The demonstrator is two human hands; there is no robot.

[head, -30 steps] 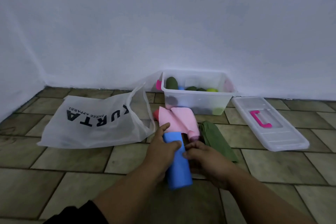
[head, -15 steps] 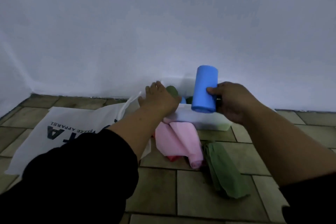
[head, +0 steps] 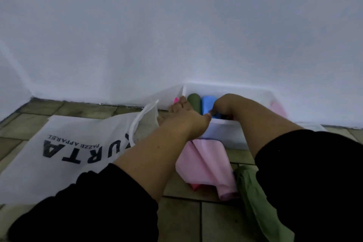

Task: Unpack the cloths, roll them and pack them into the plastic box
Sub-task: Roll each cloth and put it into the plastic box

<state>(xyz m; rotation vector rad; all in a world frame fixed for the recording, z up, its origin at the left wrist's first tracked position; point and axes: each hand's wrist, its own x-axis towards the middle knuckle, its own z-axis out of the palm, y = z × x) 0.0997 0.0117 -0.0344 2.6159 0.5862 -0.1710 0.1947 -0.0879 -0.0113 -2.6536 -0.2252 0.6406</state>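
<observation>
Head view: blue cloth roll (head: 208,106), lifted half a second ago, now sits in plastic box (head: 222,135); right hand (head: 225,107) fingers still curled around it, left hand (head: 181,118) spread flat on rim. Pink cloth (head: 206,165) remains unrolled.

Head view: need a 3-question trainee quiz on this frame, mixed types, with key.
1. True or false: the blue roll stands inside the plastic box.
2. Which loose cloth lies on the floor right in front of the box? A) the pink cloth B) a yellow one C) a white one
3. Fill in: the rolled cloth just left of the blue roll is ____.

Key
1. True; the right hand is on it.
2. A. A green cloth lies further right, nearer the camera.
3. Dark green: the green roll, by the fingertips of the left hand, which rests on the box's near edge.
</observation>
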